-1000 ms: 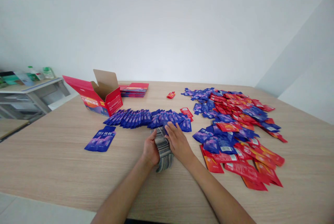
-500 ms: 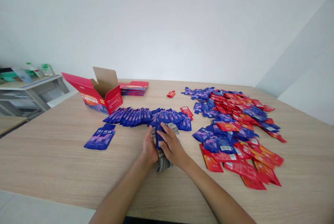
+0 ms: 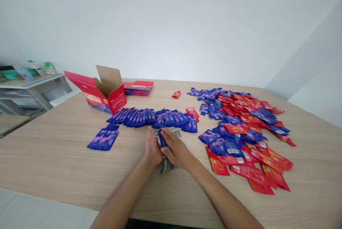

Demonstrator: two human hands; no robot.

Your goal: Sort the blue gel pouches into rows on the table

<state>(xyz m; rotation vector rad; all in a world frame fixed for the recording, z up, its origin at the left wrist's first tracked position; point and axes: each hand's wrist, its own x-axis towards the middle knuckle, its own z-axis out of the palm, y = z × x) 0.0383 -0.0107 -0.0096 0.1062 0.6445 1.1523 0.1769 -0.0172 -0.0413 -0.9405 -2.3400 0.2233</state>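
Both my hands rest on a stack of sachets (image 3: 166, 165) lying silver edge up on the wooden table (image 3: 58, 161). My left hand (image 3: 153, 149) cups the stack's left side. My right hand (image 3: 176, 149) lies over its top and right side, fingers on a blue sachet (image 3: 161, 139) at the stack's far end. Just beyond the hands runs a row of overlapping blue sachets (image 3: 149, 118).
A loose heap of blue and red sachets (image 3: 240, 129) covers the table's right half. Two blue sachets (image 3: 104, 139) lie at the left. An open red box (image 3: 103, 95) and a pile of flat red boxes (image 3: 139, 88) stand at the back. A shelf (image 3: 29, 83) is at far left.
My right hand has drawn back from the far end of the stack toward me, bringing a blue sachet onto the stack. The left hand has kept its place.
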